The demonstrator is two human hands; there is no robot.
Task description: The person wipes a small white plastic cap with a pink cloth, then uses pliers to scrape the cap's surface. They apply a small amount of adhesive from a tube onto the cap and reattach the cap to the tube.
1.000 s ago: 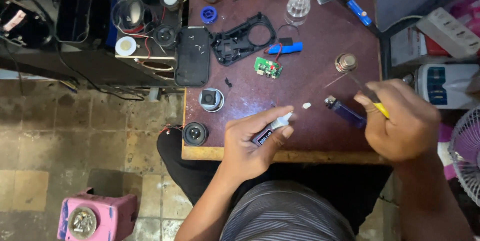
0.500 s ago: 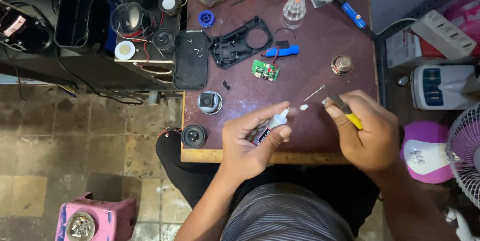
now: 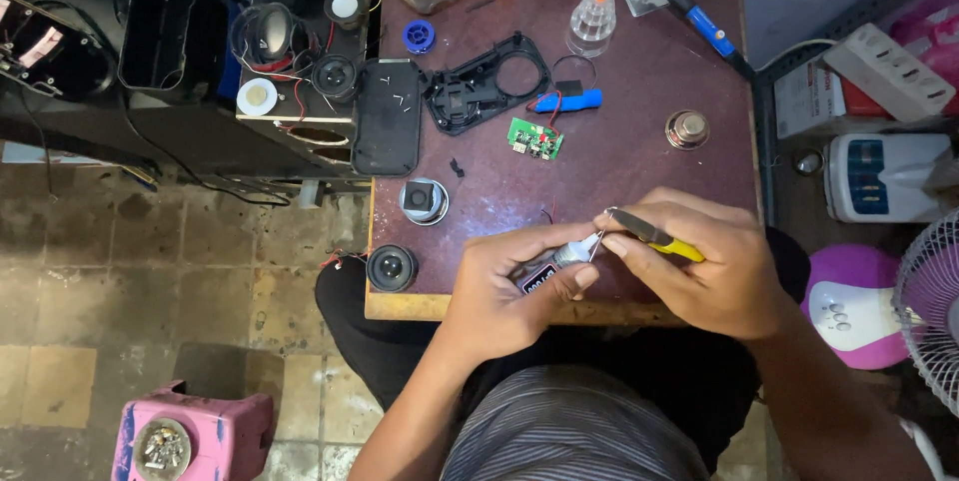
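My left hand [image 3: 509,286] grips a small dark tube with a grey nozzle [image 3: 559,261] over the front edge of the maroon worktable [image 3: 639,171]. My right hand [image 3: 714,266] holds yellow-handled tweezers [image 3: 654,236], their tip touching the tube's nozzle with a thin wire at it. Farther back lie a green circuit board [image 3: 534,138], a blue cell with red wire [image 3: 569,101] and a black plastic housing [image 3: 479,86].
A soldering iron with blue handle [image 3: 699,16], clear dropper bottle [image 3: 591,21], round metal tin [image 3: 687,128] and small speakers [image 3: 392,267] sit on the table. Left is a black shelf with speaker parts [image 3: 290,41]. A pink stool [image 3: 190,436] stands on the floor; a fan [image 3: 929,311] at right.
My right hand moved left toward my left hand, bringing the tweezers' tip from the table surface up to the tube's nozzle. The blue lighter by it is no longer visible.
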